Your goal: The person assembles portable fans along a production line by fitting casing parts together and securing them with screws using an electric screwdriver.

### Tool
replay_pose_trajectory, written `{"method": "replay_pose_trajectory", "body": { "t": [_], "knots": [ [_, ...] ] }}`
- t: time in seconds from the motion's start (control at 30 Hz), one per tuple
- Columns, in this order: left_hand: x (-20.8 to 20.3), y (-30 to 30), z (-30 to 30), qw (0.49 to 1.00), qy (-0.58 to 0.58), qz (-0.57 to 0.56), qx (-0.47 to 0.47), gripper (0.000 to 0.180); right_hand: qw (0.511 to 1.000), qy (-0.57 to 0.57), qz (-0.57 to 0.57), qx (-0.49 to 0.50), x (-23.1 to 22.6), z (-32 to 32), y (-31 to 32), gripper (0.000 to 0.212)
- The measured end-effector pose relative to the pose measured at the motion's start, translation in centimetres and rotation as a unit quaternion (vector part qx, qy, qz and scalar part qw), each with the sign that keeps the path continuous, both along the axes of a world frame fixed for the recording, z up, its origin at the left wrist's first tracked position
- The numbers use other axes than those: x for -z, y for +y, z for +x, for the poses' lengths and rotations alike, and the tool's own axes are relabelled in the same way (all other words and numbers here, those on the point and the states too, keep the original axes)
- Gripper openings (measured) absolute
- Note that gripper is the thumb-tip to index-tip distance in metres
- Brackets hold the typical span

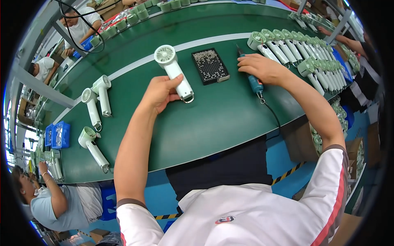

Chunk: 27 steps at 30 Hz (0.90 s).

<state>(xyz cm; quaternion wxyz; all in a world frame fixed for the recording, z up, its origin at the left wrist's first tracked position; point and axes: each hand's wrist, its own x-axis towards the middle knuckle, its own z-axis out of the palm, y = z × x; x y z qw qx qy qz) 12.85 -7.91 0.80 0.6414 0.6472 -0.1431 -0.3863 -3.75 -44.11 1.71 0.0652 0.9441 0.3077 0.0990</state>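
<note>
My left hand [161, 92] is closed round the handle of a pale green handheld fan [179, 78], whose round grille points away from me. A wire loop shows at the handle's lower end. My right hand [262, 68] grips a teal electric screwdriver [255, 85] that lies along the table, its bit pointing away and its cord running back to the table's near edge. Between the hands sits a black tray [210, 65] holding many small screws. The fingers' undersides on the screwdriver are hidden.
On the left lie several more fans [93, 108] beside blue bins [60, 134]. Rows of fans [293, 46] fill the right side of the green table [213, 119]. A co-worker [61, 205] sits at the lower left; others work at the far left and right. A cardboard box [299, 139] stands below the right edge.
</note>
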Motion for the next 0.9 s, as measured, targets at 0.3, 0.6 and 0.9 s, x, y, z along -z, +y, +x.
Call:
{"method": "replay_pose_trajectory", "body": {
  "t": [0.3, 0.6, 0.9],
  "knots": [
    [0.2, -1.4, -1.8, 0.999, 0.02, 0.024, 0.037, 0.036, 0.62, -0.168, 0.765, -0.056, -5.0, 1.2, 5.3, 0.039],
    [0.3, -1.1, -2.3, 0.999, 0.038, 0.017, 0.012, 0.035, 0.482, -0.135, 0.861, 0.094, -7.2, 8.5, 11.6, 0.031],
    [0.0, -1.2, -2.1, 0.999, 0.02, 0.045, 0.009, 0.037, 0.506, -0.126, 0.847, 0.103, -4.2, 8.1, 13.9, 0.027]
  ]
}}
